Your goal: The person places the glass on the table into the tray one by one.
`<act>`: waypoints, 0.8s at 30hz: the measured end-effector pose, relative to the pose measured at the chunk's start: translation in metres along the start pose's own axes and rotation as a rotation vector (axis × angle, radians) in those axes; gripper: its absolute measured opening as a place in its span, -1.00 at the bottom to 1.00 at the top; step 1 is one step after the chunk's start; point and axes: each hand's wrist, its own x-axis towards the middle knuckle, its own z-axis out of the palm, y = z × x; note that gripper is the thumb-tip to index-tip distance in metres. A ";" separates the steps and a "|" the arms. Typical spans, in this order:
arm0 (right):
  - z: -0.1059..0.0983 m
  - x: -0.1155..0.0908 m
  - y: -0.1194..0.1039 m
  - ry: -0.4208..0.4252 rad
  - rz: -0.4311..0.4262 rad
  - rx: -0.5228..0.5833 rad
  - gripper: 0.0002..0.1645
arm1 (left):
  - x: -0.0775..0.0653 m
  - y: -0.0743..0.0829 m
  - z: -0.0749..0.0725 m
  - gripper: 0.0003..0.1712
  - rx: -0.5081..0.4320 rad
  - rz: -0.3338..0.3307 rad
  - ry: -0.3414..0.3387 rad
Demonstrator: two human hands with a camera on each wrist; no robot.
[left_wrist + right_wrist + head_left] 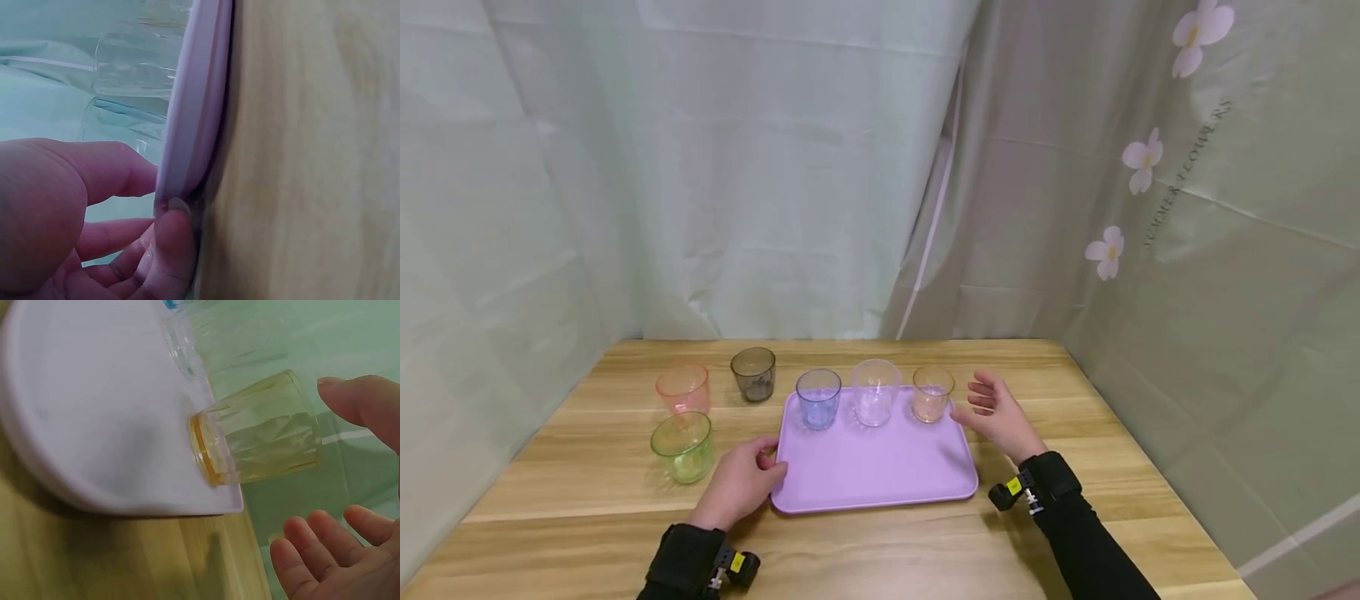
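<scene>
A purple tray (874, 468) lies on the wooden table, with a blue cup (818, 402), a clear cup (875, 395) and a yellow cup (932, 398) upright along its far side. My left hand (742, 482) pinches the tray's left edge; in the left wrist view the thumb and a finger meet on either side of the rim (187, 119). Beside the yellow cup, just off the tray's right side, my right hand (1002, 419) hovers with fingers spread and holds nothing. The right wrist view shows a gap between its fingertips (303, 534) and the yellow cup.
Left of the tray, a pink cup (685, 390), a green cup (685, 450) and a dark grey cup (754, 375) stand on the table (580, 492). Behind the table hangs a pale curtain (760, 183); a flowered curtain (1217, 317) borders the right side.
</scene>
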 end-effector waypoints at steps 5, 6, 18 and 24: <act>0.001 -0.006 0.005 0.010 0.023 -0.009 0.09 | 0.000 -0.001 -0.003 -0.44 0.007 -0.019 0.002; 0.001 -0.008 0.006 0.009 0.028 -0.014 0.07 | 0.000 -0.001 -0.004 -0.44 0.008 -0.022 0.004; 0.013 -0.031 0.017 0.009 0.066 -0.137 -0.06 | -0.013 0.016 -0.021 -0.42 -0.005 -0.004 0.065; 0.015 -0.042 0.025 0.026 0.068 -0.156 -0.19 | -0.022 0.032 -0.028 -0.40 -0.072 0.044 0.086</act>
